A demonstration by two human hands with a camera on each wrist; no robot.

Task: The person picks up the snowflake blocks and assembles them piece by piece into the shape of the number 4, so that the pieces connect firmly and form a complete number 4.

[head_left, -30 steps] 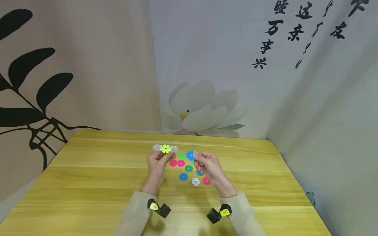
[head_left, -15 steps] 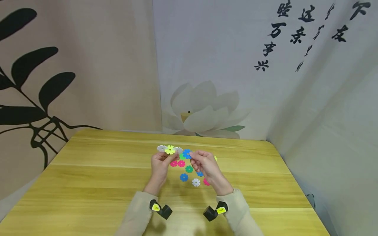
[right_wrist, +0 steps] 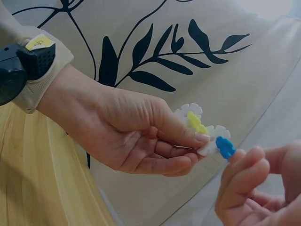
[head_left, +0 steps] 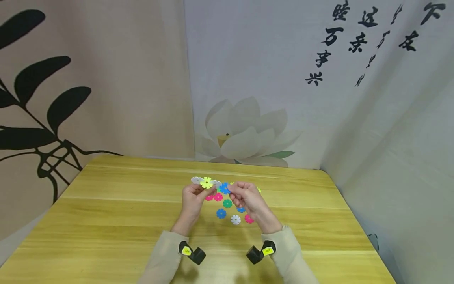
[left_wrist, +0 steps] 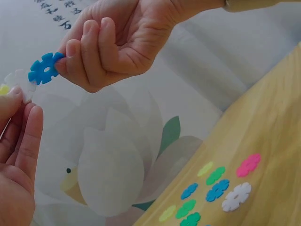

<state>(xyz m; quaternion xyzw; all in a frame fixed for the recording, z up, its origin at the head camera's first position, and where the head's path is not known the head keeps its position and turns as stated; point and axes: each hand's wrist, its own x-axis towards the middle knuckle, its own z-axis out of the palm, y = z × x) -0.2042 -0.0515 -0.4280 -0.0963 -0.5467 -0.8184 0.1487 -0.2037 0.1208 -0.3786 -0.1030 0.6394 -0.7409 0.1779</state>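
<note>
My left hand pinches a small row of joined snowflake discs above the table. In that row a yellow snowflake disc sits between two white ones, with the white disc at the near end between thumb and fingers. Between thumb and index finger, my right hand pinches a blue snowflake disc. The blue disc's edge meets the rim of that white disc in both wrist views, its face turned across the white one's. The right hand's other fingers are curled in.
Several loose snowflake discs lie on the wooden table beyond and below the hands, among them a green disc, a white disc and a pink disc. A printed curtain stands behind the table.
My right hand has brought the blue disc leftward to the end of the white disc. The left hand with its joined discs has shifted slightly right and, lately, a little down.
</note>
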